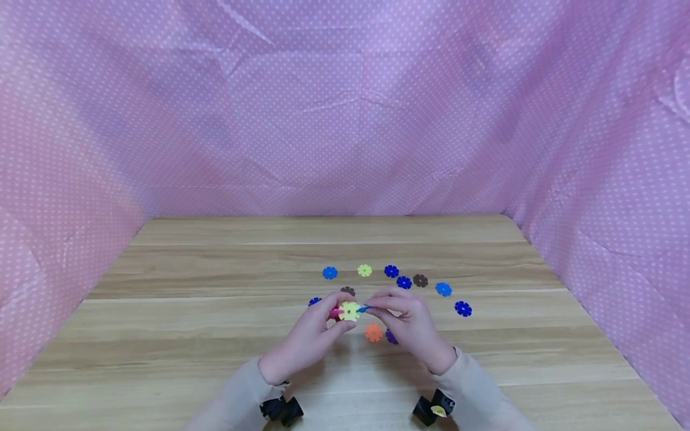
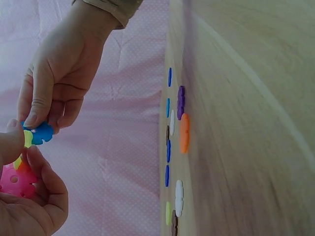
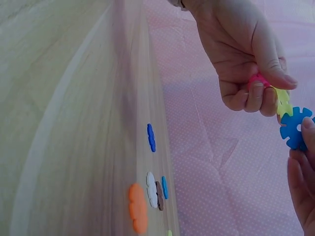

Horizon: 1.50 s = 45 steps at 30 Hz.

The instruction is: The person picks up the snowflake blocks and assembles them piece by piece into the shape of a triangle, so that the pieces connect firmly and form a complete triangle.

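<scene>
Above the table, my left hand (image 1: 309, 338) grips a pink disc (image 2: 17, 181) and a yellow-green notched disc (image 1: 349, 311), its fingers curled round them. My right hand (image 1: 412, 323) pinches a blue notched disc (image 3: 296, 129) between thumb and fingers. The blue disc touches the edge of the yellow-green one, at an angle to it; how deep their notches sit is unclear. In the right wrist view, the yellow-green disc (image 3: 282, 102) lies between the pink disc (image 3: 259, 81) and the blue one. Fingers cover part of the pink disc.
Loose discs lie on the wooden table (image 1: 188, 335): an orange one (image 1: 374, 333) and a partly hidden purple one (image 1: 391, 336) close to the hands, a yellow-green one (image 1: 365, 270), brown (image 1: 420, 280) and several blue ones (image 1: 463, 309) beyond. A pink dotted cloth (image 1: 345, 120) hangs around the table.
</scene>
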{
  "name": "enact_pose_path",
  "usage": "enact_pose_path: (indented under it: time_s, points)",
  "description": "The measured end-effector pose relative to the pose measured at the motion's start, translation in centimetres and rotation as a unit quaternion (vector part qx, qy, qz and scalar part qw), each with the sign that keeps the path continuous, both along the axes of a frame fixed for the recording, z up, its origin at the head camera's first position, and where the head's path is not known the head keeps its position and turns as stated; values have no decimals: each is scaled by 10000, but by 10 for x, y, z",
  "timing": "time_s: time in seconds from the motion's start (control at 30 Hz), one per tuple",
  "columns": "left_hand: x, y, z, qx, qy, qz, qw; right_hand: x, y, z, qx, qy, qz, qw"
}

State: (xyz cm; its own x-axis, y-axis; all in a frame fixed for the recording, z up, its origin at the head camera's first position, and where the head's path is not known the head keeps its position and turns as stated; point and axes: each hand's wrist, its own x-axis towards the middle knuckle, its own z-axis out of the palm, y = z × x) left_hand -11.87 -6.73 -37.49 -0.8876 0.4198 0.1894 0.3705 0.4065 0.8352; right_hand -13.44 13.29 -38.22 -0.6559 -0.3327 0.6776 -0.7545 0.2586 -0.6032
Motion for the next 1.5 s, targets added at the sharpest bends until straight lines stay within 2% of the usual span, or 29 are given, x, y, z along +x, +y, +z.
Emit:
enact_pose_path:
  time_s: [0.2,0.33,0.5,0.7,0.83,0.97,1.13,1.23,1.33,1.4,1.5]
  points:
    - [-1,1,2,-67,179,-104,9998,1,-1,0,-105,255,15,9996]
    - [-1,2,4,-40,271,-246,9993,0,-1,1,-247,280,11,9993]
    - [1,3,5,-71,348,-176,9992,-1,-3,2,-359,285,96,9989]
    - [1,0,3,-71,150,-215,9996,-1,-5,-2,-272,266,172,9991]
    - [-2,-2,0,-21,-34,-182,9998,-2,-5,-2,99,211,182,9996]
    - [-3,-4,-1,-64,-158,-106,9998,-3,-3,-1,450,-130,218,9987]
    - [-4,-5,-1,-61,-266,-95,9996,-4,2,-2,571,-585,340,9961]
    - [-5,-6,-1,-24,-326,25,9995,-5,7,-3,720,-865,254,9933]
    - [-5,-7,-1,26,-387,209,9990,-7,13,-4,859,-1448,-86,9857]
    - [-6,-7,-1,28,-388,298,9988,-9,18,-5,938,-1861,-340,9775]
    - [-6,-9,-1,0,-386,360,9986,-12,24,-6,1003,-2356,-502,9654]
